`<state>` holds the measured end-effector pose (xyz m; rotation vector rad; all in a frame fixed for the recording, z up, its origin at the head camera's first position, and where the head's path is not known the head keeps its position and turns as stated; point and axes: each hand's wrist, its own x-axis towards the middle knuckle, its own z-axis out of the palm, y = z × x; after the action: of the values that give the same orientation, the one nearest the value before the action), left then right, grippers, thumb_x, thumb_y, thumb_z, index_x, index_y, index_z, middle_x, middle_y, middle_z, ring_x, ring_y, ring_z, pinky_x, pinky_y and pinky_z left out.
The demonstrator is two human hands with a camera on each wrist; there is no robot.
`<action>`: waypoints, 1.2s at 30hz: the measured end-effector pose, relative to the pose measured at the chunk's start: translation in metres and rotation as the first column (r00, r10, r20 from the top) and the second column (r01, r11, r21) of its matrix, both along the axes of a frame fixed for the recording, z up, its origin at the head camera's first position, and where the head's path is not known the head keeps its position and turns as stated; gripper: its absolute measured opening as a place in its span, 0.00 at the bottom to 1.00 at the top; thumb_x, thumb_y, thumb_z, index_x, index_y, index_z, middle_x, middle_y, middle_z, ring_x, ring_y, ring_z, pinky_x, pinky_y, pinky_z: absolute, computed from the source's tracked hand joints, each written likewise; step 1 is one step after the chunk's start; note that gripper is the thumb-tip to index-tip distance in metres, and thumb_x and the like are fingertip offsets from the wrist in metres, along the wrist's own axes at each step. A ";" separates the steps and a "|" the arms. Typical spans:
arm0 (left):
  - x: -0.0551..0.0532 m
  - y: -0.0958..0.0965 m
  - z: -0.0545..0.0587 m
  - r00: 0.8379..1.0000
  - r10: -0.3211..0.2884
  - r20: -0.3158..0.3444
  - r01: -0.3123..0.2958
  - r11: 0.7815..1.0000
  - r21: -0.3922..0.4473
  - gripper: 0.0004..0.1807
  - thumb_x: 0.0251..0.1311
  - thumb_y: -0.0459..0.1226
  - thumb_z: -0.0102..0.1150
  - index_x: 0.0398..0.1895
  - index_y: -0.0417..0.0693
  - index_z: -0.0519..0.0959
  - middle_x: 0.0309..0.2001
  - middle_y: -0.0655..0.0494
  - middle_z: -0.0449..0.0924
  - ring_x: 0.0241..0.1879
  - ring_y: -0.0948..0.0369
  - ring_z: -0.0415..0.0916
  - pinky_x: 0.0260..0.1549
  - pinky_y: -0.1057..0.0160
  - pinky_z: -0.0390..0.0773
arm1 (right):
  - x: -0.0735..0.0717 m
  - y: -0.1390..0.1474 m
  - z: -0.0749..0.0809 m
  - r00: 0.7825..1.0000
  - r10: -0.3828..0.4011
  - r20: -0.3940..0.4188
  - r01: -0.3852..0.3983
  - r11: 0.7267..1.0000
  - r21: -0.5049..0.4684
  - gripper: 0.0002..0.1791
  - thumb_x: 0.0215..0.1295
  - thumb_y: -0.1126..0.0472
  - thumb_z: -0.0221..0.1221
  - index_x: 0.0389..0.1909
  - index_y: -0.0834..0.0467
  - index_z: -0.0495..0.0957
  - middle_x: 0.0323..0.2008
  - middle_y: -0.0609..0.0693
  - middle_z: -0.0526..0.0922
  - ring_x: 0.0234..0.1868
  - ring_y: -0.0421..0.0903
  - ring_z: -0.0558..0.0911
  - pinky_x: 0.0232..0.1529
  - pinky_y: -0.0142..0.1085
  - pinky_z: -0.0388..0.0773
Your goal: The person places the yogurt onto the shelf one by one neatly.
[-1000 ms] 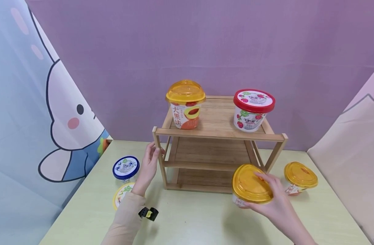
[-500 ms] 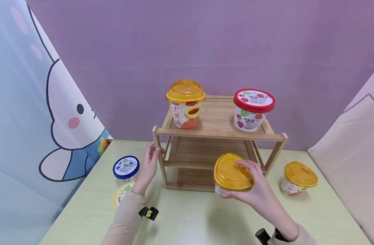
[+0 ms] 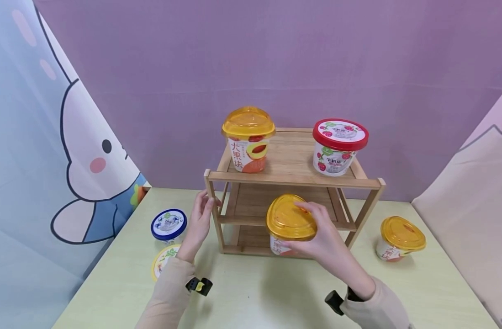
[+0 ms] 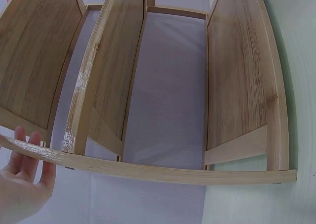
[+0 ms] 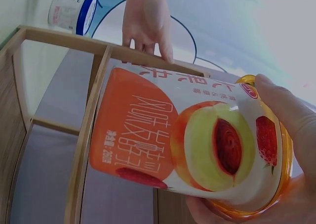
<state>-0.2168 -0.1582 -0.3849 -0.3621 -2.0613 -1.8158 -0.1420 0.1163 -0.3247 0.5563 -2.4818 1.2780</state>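
My right hand (image 3: 322, 233) holds a yogurt cup (image 3: 289, 217) by its domed yellow lid, in front of the middle level of a three-tier wooden shelf (image 3: 293, 181). The peach picture on the cup (image 5: 212, 145) fills much of the right wrist view. At the shelf's left front post, my left hand (image 3: 198, 226) grips the wood; in the left wrist view its fingers (image 4: 34, 137) reach round behind the post. On the top tier stand a second yellow-lidded yogurt cup (image 3: 249, 141) at left and a red-lidded tub (image 3: 340, 146) at right.
Left of the shelf, a blue-lidded tub (image 3: 168, 224) and a yellow-rimmed tub (image 3: 163, 260), partly behind the left sleeve, stand on the pale table (image 3: 242, 297). Another yellow-lidded yogurt cup (image 3: 400, 237) stands right of the shelf. A purple cloth (image 3: 193, 68) hangs behind.
My right hand has carried the yogurt cup leftward and slightly up, from the shelf's right front to near its middle. The left hand has stayed on the post.
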 end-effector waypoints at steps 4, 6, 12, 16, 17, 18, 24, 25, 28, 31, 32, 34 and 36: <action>0.000 0.000 0.000 1.000 0.002 -0.009 -0.002 1.000 -0.015 0.16 0.67 0.35 0.36 0.54 0.36 0.59 0.33 0.52 0.73 0.39 0.63 0.70 0.44 0.59 0.65 | -0.006 -0.009 0.003 1.000 0.015 0.008 -0.015 1.000 0.007 0.41 0.34 0.56 0.73 0.54 0.56 0.65 0.51 0.55 0.64 0.48 0.52 0.70 0.46 0.46 0.72; 0.000 0.000 0.000 1.000 0.000 -0.006 0.000 1.000 -0.013 0.16 0.67 0.35 0.36 0.54 0.35 0.59 0.33 0.54 0.72 0.39 0.62 0.70 0.44 0.59 0.64 | -0.009 -0.013 0.004 1.000 0.022 0.009 -0.022 1.000 0.002 0.41 0.35 0.56 0.72 0.55 0.56 0.65 0.51 0.55 0.64 0.48 0.52 0.70 0.46 0.46 0.72; 0.000 0.000 0.000 1.000 -0.012 -0.007 0.012 1.000 0.006 0.17 0.67 0.36 0.37 0.54 0.35 0.59 0.33 0.52 0.72 0.38 0.66 0.69 0.44 0.60 0.64 | -0.018 -0.025 0.007 0.998 0.047 0.040 -0.046 0.998 -0.031 0.41 0.36 0.58 0.72 0.55 0.56 0.64 0.50 0.55 0.64 0.48 0.51 0.69 0.47 0.46 0.71; -0.001 0.000 -0.001 1.000 -0.016 -0.025 0.016 1.000 0.019 0.17 0.67 0.39 0.38 0.53 0.37 0.60 0.33 0.53 0.72 0.37 0.67 0.70 0.44 0.60 0.64 | -0.021 -0.033 0.008 0.995 0.051 0.089 -0.046 0.998 -0.049 0.41 0.38 0.56 0.71 0.56 0.55 0.63 0.49 0.54 0.63 0.48 0.50 0.69 0.47 0.46 0.70; -0.001 0.001 -0.001 1.000 -0.014 -0.027 0.015 1.000 0.020 0.17 0.67 0.39 0.38 0.53 0.37 0.60 0.33 0.54 0.72 0.37 0.67 0.70 0.43 0.60 0.65 | -0.022 -0.034 0.008 0.994 0.049 0.101 -0.044 0.998 -0.051 0.41 0.38 0.56 0.71 0.56 0.55 0.63 0.49 0.54 0.62 0.48 0.50 0.69 0.48 0.45 0.70; -0.002 0.000 -0.002 1.000 -0.015 -0.028 0.016 1.000 0.022 0.17 0.67 0.39 0.38 0.53 0.37 0.60 0.33 0.54 0.72 0.37 0.67 0.70 0.43 0.60 0.65 | -0.023 -0.036 0.008 0.993 0.046 0.110 -0.040 0.998 -0.053 0.41 0.38 0.56 0.71 0.56 0.55 0.63 0.49 0.54 0.62 0.47 0.50 0.69 0.48 0.45 0.70; -0.001 0.000 -0.002 1.000 -0.024 -0.009 0.024 0.999 0.023 0.17 0.67 0.35 0.37 0.55 0.34 0.59 0.33 0.53 0.71 0.38 0.68 0.69 0.45 0.58 0.63 | -0.031 -0.046 0.006 0.988 0.030 0.149 -0.023 0.999 -0.045 0.40 0.39 0.55 0.71 0.56 0.54 0.63 0.48 0.53 0.63 0.47 0.50 0.69 0.47 0.44 0.71; -0.001 0.000 -0.001 1.000 -0.024 -0.005 0.024 0.999 0.021 0.17 0.67 0.35 0.36 0.55 0.34 0.59 0.33 0.53 0.71 0.38 0.67 0.69 0.45 0.58 0.63 | -0.032 -0.047 0.005 0.988 0.025 0.154 -0.018 0.999 -0.044 0.40 0.39 0.55 0.71 0.56 0.53 0.63 0.47 0.53 0.63 0.47 0.50 0.69 0.47 0.44 0.71; 0.000 -0.001 -0.001 1.000 -0.020 0.007 0.019 1.000 0.013 0.16 0.67 0.35 0.36 0.55 0.36 0.59 0.34 0.53 0.71 0.38 0.67 0.69 0.46 0.57 0.63 | -0.035 -0.051 0.005 0.986 0.010 0.164 -0.004 0.999 -0.040 0.39 0.40 0.55 0.70 0.55 0.54 0.63 0.46 0.53 0.63 0.46 0.49 0.69 0.46 0.43 0.71; 0.000 -0.001 0.000 1.000 -0.014 0.017 0.014 1.000 0.006 0.16 0.67 0.35 0.36 0.55 0.37 0.60 0.34 0.53 0.71 0.39 0.67 0.69 0.46 0.58 0.63 | -0.037 -0.054 0.006 0.987 -0.005 0.160 0.012 0.999 -0.040 0.39 0.40 0.55 0.70 0.55 0.55 0.63 0.46 0.54 0.64 0.46 0.50 0.68 0.46 0.44 0.71; 0.000 -0.001 0.001 1.000 -0.013 0.020 0.013 1.000 0.007 0.16 0.67 0.35 0.36 0.55 0.37 0.60 0.34 0.52 0.71 0.39 0.67 0.69 0.46 0.58 0.62 | -0.037 -0.055 0.006 0.987 -0.009 0.161 0.016 0.999 -0.043 0.39 0.40 0.55 0.70 0.55 0.55 0.63 0.46 0.55 0.64 0.46 0.50 0.67 0.46 0.44 0.71; 0.001 0.000 0.001 0.999 -0.015 0.033 0.015 1.000 0.014 0.16 0.67 0.34 0.35 0.55 0.38 0.59 0.35 0.49 0.71 0.39 0.67 0.68 0.47 0.58 0.62 | -0.039 -0.056 0.006 0.987 -0.011 0.158 0.019 0.999 -0.046 0.39 0.40 0.55 0.70 0.55 0.56 0.63 0.46 0.55 0.65 0.46 0.50 0.67 0.46 0.44 0.71; 0.001 0.000 0.002 0.999 -0.013 0.033 0.013 1.000 0.013 0.16 0.67 0.34 0.35 0.55 0.38 0.59 0.35 0.47 0.71 0.39 0.67 0.69 0.47 0.58 0.62 | -0.041 -0.058 0.006 0.987 -0.009 0.159 0.017 0.999 -0.048 0.39 0.40 0.54 0.70 0.55 0.57 0.63 0.47 0.55 0.65 0.47 0.50 0.66 0.45 0.44 0.71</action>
<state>-0.2160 -0.1586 -0.3833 -0.3454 -2.0734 -1.8534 -0.1833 0.0584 -0.3191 0.4420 -2.5679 1.4254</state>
